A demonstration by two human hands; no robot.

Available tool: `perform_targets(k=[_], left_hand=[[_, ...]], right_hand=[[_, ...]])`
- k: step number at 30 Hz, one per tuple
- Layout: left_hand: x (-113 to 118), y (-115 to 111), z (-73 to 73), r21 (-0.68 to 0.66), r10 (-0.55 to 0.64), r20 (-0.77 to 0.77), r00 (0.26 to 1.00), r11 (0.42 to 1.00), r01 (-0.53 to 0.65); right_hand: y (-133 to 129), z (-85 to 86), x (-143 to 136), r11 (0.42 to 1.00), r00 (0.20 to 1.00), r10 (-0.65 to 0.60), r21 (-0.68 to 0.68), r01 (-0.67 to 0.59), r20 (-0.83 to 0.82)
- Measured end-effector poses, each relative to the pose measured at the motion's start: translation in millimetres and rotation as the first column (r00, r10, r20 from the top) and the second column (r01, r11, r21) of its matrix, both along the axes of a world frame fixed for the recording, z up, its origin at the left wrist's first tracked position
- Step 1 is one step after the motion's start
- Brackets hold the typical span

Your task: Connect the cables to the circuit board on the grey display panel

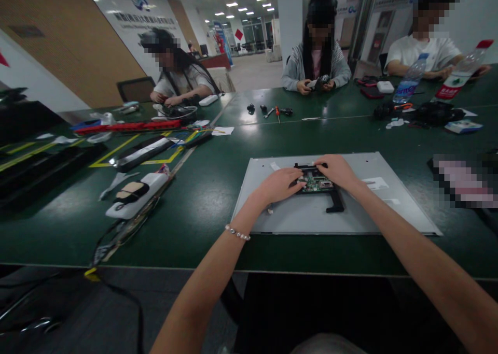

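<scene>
A green circuit board (319,183) sits in a black plastic frame (335,202) on a light grey flat panel (264,222). My left hand (280,184) grips the frame's left side, its thumb by the board and its fingers along the upper left edge. At the upper right corner, my right hand (337,170) pinches the frame, with the fingertips curled over the edge. An arm of the frame juts toward me at the lower right. Both hands partly cover the frame. White labels (375,183) are stuck on the panel.
Left of the panel lie a white device with cables (142,193) and a long black piece (143,154). A red-handled screwdriver (277,113) and small black parts lie ahead. Bottles (410,79) stand far right, near a pixelated phone-like object (462,180). Several people sit across the green table (187,240).
</scene>
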State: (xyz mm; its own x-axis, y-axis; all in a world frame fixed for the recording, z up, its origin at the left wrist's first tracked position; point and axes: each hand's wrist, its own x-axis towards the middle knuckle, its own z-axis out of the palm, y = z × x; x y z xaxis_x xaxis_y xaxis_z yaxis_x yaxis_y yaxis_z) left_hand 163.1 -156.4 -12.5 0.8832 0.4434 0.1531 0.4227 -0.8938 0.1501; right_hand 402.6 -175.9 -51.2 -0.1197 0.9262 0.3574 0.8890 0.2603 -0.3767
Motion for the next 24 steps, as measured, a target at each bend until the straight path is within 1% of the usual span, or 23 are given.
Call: perform_targets(k=[4, 7, 8, 10, 13, 15, 16, 18, 21, 24], left_hand=[[0.4, -2.1, 1.7, -0.004, 0.003, -0.001, 1.0, 1.0, -0.003], [-1.2, -1.2, 4.8, 0.006, 0.064, 0.027, 0.998, 0.998, -0.064], [-2.5, 0.4, 5.8, 0.011, 0.104, 0.048, 0.993, 0.994, -0.104], [-6.5, 5.8, 7.2, 0.017, 0.218, 0.109, 0.97, 0.975, -0.222], [-15.0, 17.7, 5.0, -0.004, 0.404, 0.202, 0.892, 0.911, -0.412], [-21.0, 25.6, 0.1, -0.034, 0.492, 0.227, 0.841, 0.867, -0.498], [-23.7, 29.0, -3.1, -0.051, 0.519, 0.227, 0.824, 0.852, -0.522], [-27.7, 34.2, -9.8, -0.081, 0.543, 0.219, 0.811, 0.838, -0.54], [-29.8, 37.8, -17.5, -0.114, 0.527, 0.201, 0.825, 0.85, -0.515], [-28.9, 38.9, -20.7, -0.143, 0.512, 0.198, 0.836, 0.858, -0.493]], right_hand=[[0.6, -3.0, 3.5, 1.0, 1.0, 0.009, -0.004, -0.009, -0.014], [-0.4, -4.4, 5.1, 0.999, 0.999, 0.035, 0.002, -0.035, -0.022], [-0.9, -4.5, 5.3, 0.999, 0.999, 0.036, 0.005, -0.036, -0.026], [-1.9, -4.5, 5.2, 1.0, 0.999, 0.029, 0.012, -0.029, -0.038], [-3.5, -4.2, 4.5, 1.0, 0.998, 0.015, 0.016, -0.014, -0.057], [-4.7, -3.7, 3.8, 1.0, 0.998, 0.016, 0.019, -0.015, -0.068], [-5.5, -3.2, 3.5, 1.0, 0.997, 0.016, 0.022, -0.014, -0.072], [-7.8, -1.2, 3.0, 1.0, 0.997, 0.01, 0.027, -0.008, -0.073], [-12.4, 3.6, 3.1, 0.999, 0.998, 0.0, 0.044, 0.003, -0.07], [-16.7, 8.9, 4.3, 0.997, 0.996, -0.012, 0.07, 0.019, -0.09]])
